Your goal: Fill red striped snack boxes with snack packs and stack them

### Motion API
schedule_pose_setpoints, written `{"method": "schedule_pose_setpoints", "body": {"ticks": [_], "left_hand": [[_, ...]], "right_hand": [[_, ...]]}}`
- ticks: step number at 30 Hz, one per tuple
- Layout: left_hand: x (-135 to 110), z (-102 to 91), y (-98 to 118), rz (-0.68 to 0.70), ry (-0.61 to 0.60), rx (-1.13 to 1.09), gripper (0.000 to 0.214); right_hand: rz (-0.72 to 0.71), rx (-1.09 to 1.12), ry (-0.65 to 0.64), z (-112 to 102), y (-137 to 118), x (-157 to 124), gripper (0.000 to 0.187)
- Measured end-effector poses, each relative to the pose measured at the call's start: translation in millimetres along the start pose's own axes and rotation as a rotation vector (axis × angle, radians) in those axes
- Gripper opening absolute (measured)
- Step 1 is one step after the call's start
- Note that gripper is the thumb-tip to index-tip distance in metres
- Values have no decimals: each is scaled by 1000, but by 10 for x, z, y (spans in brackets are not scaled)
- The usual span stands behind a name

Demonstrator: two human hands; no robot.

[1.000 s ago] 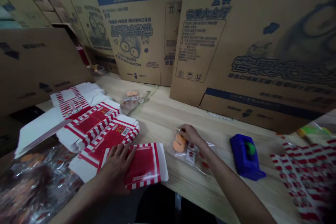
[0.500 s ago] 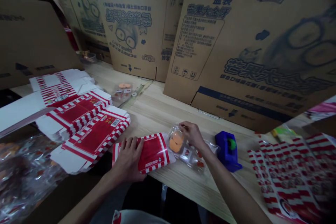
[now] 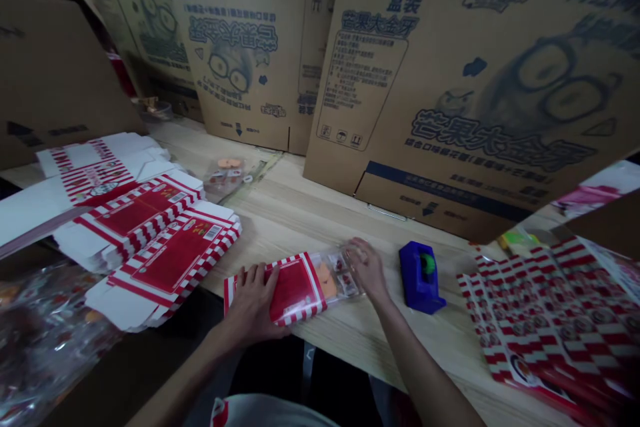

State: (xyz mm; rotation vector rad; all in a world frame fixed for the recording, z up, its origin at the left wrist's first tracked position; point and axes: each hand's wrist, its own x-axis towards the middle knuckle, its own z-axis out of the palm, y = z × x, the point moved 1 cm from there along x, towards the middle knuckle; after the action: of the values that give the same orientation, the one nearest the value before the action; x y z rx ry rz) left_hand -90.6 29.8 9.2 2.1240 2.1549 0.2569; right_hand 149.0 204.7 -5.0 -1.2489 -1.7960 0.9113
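Observation:
My left hand (image 3: 257, 303) is wrapped over a red and white striped carton (image 3: 299, 288) lying on the table, fingers on its top and thumb at the near side. From the carton's right end sticks a clear plastic candy pack (image 3: 345, 277), with orange pieces and small printed sachets inside. Its left part lies within the carton's opening. My right hand (image 3: 367, 267) grips the far right end of this pack, fingers bent around the plastic edge. A blue tape dispenser (image 3: 419, 280) with a green core stands to the right of that hand.
Stacked flat striped cartons (image 3: 175, 253) lie at the left. Bagged candy packs (image 3: 45, 327) fill the lower left. Another clear pack (image 3: 227, 173) rests farther back. Large cardboard boxes (image 3: 370, 127) wall off the rear. Striped cartons (image 3: 555, 313) are lined up at the right.
My right hand has slid the candy pack leftward, and its orange part is now partly inside the carton. My left hand still holds the carton. The view has shifted slightly.

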Motion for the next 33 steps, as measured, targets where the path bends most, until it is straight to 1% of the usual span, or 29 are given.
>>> {"method": "schedule_pose_setpoints", "body": {"ticks": [2, 3, 4, 5, 7, 9, 10, 11, 12, 14, 15, 16, 17, 19, 20, 22, 23, 25, 27, 30, 32, 33], "left_hand": [[-3, -13, -4, -3, -11, 15, 111], [0, -16, 11, -4, -8, 21, 110], [9, -16, 40, -2, -2, 26, 109], [23, -12, 83, 5, 5, 28, 108], [66, 4, 202, 29, 14, 25, 105], [118, 16, 344, 41, 19, 19, 103], [142, 13, 413, 31, 30, 13, 103], [160, 1, 478, 3, 52, 5, 103], [171, -19, 537, -37, 81, -8, 103], [162, -75, 643, -126, 155, -47, 105], [141, -102, 688, -165, 184, -71, 108], [113, -121, 726, -192, 201, -100, 111], [80, -129, 755, -203, 204, -139, 112], [11, -111, 771, -188, 193, -278, 106], [-17, -87, 759, -168, 183, -390, 97], [-54, -26, 708, -118, 147, -685, 80], [-64, 5, 682, -90, 112, -851, 74], [-78, 59, 653, -40, 9, -1156, 71], [-104, 105, 662, -25, -73, -1374, 73], [-177, 181, 714, -68, -159, -1552, 75], [-228, 227, 744, -78, -208, -1587, 74], [-244, 242, 751, -74, -217, -1563, 70]], "right_hand": [[129, -87, 117, -235, 144, 7, 53], [192, -126, 137, -319, 187, -17, 59], [242, -143, 131, -363, 204, -62, 63], [277, -128, 93, -364, 195, -128, 64], [291, -8, -51, -253, 109, -307, 63], [239, 166, -208, -76, -28, -514, 59], [200, 235, -232, -3, -97, -614, 57], [159, 275, -187, 45, -157, -704, 56], [125, 285, -83, 66, -204, -783, 55], [109, 283, 179, 55, -260, -913, 54], [120, 313, 263, 40, -274, -964, 52], [139, 374, 293, 27, -282, -1005, 50], [164, 456, 281, 16, -288, -1037, 49], [211, 606, 239, -16, -299, -1085, 46], [227, 652, 226, -42, -304, -1106, 44], [251, 708, 171, -110, -309, -1153, 44], [263, 731, 121, -146, -307, -1183, 45], [290, 762, 19, -208, -288, -1261, 49], [307, 749, -22, -245, -247, -1359, 52], [307, 662, -15, -252, -163, -1513, 53], [281, 589, -13, -244, -118, -1591, 49], [257, 543, -14, -243, -105, -1616, 44]]}}
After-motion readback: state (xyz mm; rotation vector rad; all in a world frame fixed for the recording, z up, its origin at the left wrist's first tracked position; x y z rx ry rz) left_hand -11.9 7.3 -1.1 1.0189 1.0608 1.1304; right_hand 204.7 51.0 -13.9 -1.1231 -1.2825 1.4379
